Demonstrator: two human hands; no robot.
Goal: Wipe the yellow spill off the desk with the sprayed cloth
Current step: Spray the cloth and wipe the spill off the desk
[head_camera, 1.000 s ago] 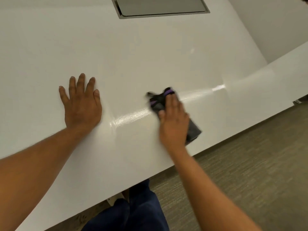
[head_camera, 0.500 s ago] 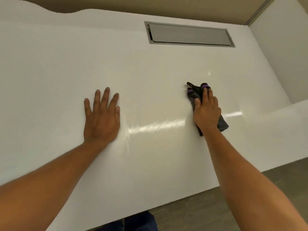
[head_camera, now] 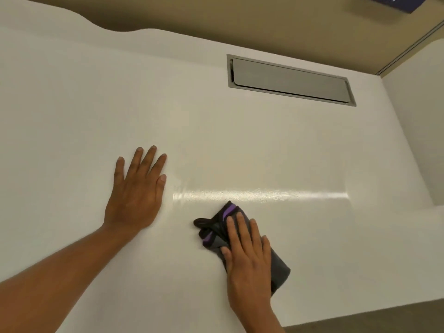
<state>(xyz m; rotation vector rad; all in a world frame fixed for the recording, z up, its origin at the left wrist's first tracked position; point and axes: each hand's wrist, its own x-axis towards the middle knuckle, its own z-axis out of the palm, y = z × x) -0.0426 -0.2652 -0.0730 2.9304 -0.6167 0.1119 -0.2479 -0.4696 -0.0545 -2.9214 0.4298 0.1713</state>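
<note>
A folded dark grey cloth (head_camera: 217, 230) with purple trim lies on the white desk (head_camera: 240, 140), near its front edge. My right hand (head_camera: 247, 258) presses flat on top of the cloth, fingers together. My left hand (head_camera: 137, 191) rests palm down on the bare desk to the left, fingers spread, holding nothing. A glossy streak (head_camera: 259, 195) runs across the desk just beyond the cloth. No yellow spill shows on the surface.
A grey metal cable hatch (head_camera: 290, 80) is set into the desk at the back right. A second white surface (head_camera: 418, 131) adjoins on the right. A beige wall (head_camera: 264, 20) rises behind, and the desk's front edge (head_camera: 360, 311) runs lower right.
My right hand has slid the cloth back toward me and to the left, from farther out on the desk. My left hand stays planted. The view has tilted up.
</note>
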